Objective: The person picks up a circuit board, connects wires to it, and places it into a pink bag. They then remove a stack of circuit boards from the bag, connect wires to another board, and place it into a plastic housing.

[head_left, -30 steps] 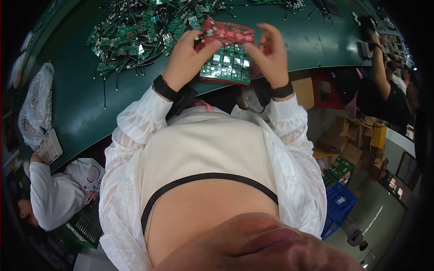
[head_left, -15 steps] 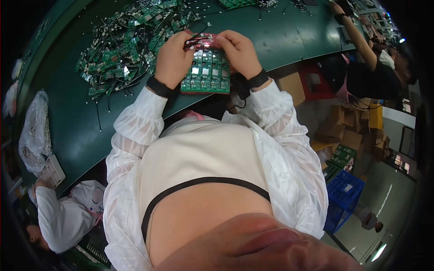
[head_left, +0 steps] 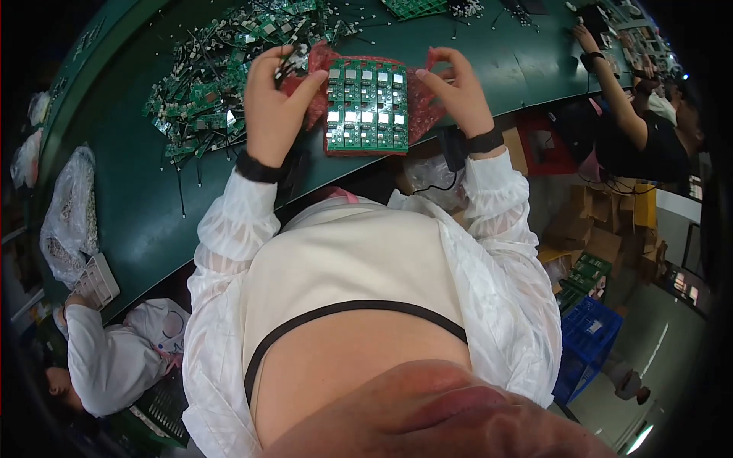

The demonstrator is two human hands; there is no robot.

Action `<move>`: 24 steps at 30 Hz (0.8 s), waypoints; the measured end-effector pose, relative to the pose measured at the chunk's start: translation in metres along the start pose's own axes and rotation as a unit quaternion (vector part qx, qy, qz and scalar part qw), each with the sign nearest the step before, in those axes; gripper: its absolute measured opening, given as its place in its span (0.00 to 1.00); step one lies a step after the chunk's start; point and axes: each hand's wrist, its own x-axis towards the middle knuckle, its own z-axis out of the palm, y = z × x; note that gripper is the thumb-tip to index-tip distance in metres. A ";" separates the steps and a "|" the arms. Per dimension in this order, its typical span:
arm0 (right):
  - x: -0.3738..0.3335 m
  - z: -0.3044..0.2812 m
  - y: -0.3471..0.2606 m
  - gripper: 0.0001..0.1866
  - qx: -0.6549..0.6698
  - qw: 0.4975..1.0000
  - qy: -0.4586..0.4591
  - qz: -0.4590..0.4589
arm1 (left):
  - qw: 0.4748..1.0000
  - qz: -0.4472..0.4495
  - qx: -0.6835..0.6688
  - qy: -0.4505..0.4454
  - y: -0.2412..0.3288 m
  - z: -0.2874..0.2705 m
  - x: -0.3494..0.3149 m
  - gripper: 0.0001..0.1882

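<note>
A green circuit board panel (head_left: 368,107) with rows of silver parts lies on red bubble wrap (head_left: 422,107) at the table's near edge. The wrap spreads out on both sides of the panel. My left hand (head_left: 276,107) is at the panel's left, curled around a few black cables (head_left: 290,65) with white connectors; its thumb reaches the wrap beside the panel. On the other side, my right hand (head_left: 462,98) pinches the wrap's right part between thumb and fingers. Part of the cables is hidden by my left fingers.
A large heap of small circuit boards with cables (head_left: 206,103) covers the green table (head_left: 137,221) to the left. Farther left are a clear bag (head_left: 70,214) and a white tray (head_left: 98,282). Co-workers sit on both sides. Blue crates (head_left: 586,340) and cardboard boxes (head_left: 576,225) stand at right.
My hands have moved apart, from the panel's far edge to its two sides. The red wrap now lies spread out left and right, and more of the panel shows.
</note>
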 end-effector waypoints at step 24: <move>-0.036 0.017 0.065 0.19 -0.129 0.972 0.168 -0.099 | 0.918 0.054 0.198 -0.339 0.026 -0.033 -0.055 0.30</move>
